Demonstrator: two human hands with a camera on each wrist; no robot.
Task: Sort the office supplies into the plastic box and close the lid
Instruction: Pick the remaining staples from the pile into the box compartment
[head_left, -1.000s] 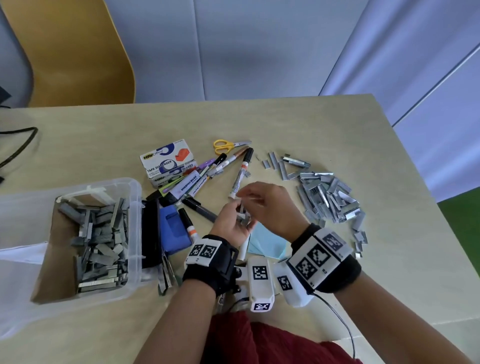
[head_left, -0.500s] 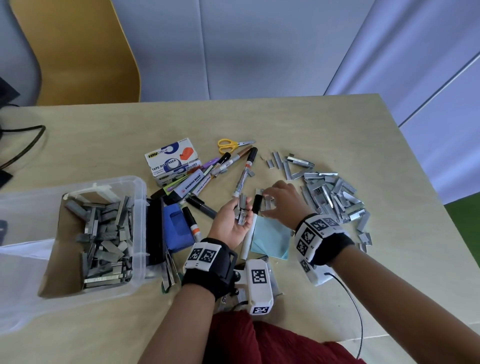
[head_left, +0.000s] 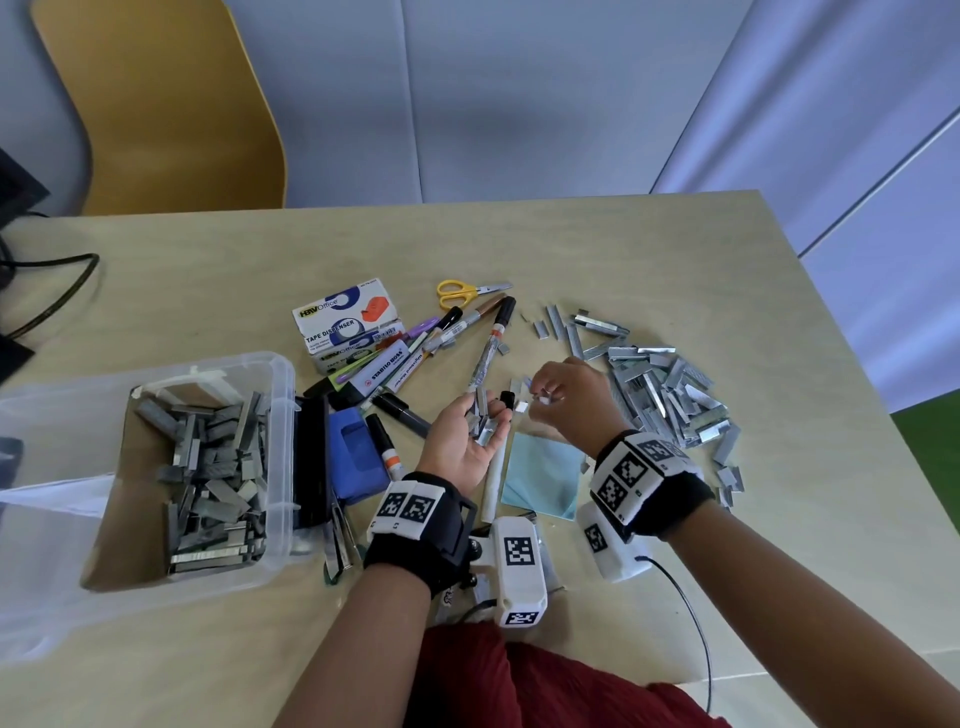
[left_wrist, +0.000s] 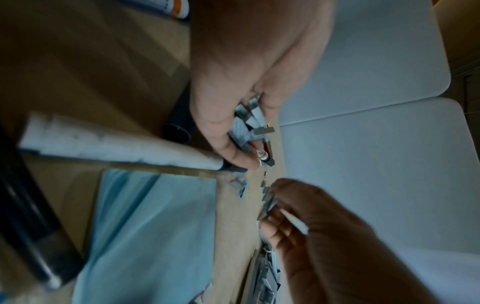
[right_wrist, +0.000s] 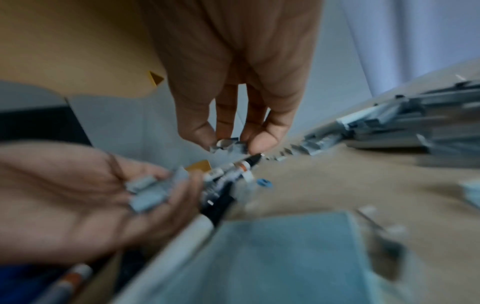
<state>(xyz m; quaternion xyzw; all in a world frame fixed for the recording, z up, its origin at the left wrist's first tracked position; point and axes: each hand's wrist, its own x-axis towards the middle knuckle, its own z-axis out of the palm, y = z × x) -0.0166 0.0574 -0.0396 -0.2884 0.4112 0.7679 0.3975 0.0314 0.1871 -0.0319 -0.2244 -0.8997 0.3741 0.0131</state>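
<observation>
Pale padded wall panels and a mustard chair back stand behind a light wood-grain table (head_left: 649, 249), matt and smooth, where I work. Largest on it is the clear plastic box (head_left: 280, 395) at my left, soft-cornered and translucent, lid off, already holding a heap of dull grey staple strips (head_left: 213, 467). To my right the loose staple pile (head_left: 670, 389) lies spread, thin, hard, shiny metal bars that slide easily. Between them lie the markers (head_left: 488, 353), smooth cylinders, and a flat pale blue sticky-note pad (head_left: 545, 475). My left hand (head_left: 470, 436) is cupped palm up, fingers half curled round a small stack of strips (left_wrist: 245, 121). My right hand (head_left: 566, 395) pinches a few short pieces (right_wrist: 228, 146) between thumb and fingertips, just beside the left palm. I judge the step is gathering staples to carry over to the box. To do it well I keep the left palm level and cupped, drop the pieces deep into it, and avoid overfilling, since brittle strips snap and scatter.
</observation>
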